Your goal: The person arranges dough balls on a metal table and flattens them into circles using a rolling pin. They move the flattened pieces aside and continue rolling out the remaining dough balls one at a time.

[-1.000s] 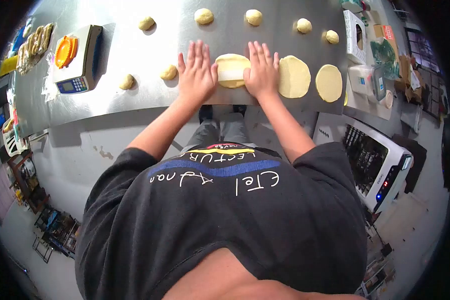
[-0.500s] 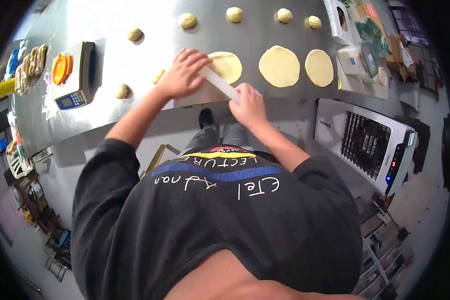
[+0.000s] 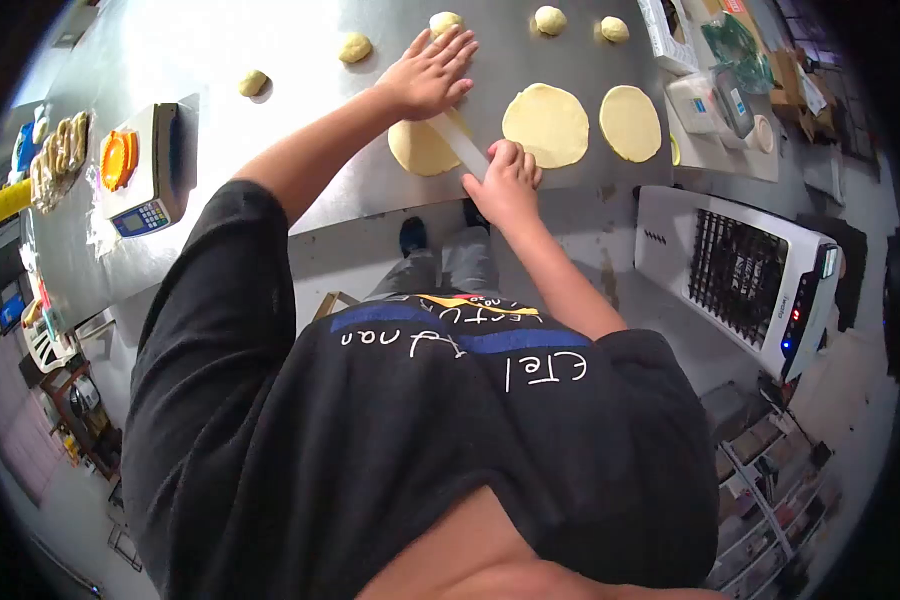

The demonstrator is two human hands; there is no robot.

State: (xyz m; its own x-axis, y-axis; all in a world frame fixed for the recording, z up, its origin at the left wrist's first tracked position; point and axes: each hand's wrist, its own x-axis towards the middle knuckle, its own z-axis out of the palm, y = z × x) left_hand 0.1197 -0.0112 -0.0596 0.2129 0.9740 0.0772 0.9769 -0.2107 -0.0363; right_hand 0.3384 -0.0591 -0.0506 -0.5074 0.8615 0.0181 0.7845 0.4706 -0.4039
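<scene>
We've got our left hand (image 3: 430, 78) over the roller (image 3: 464, 147), fingers wide, while our right hand (image 3: 510, 185) holds its near end in curled fingers. Roller's angled across a dough disc (image 3: 417, 150) on the tabletop (image 3: 335, 175), right-hand edge.

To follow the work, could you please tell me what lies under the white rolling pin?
Flattened dough shows beside the white rolling pin; the strip directly beneath is covered, and the left hand hides the pin's far end.

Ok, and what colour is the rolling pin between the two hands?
The rolling pin is plain whitish; it shows best in the head view.
</scene>
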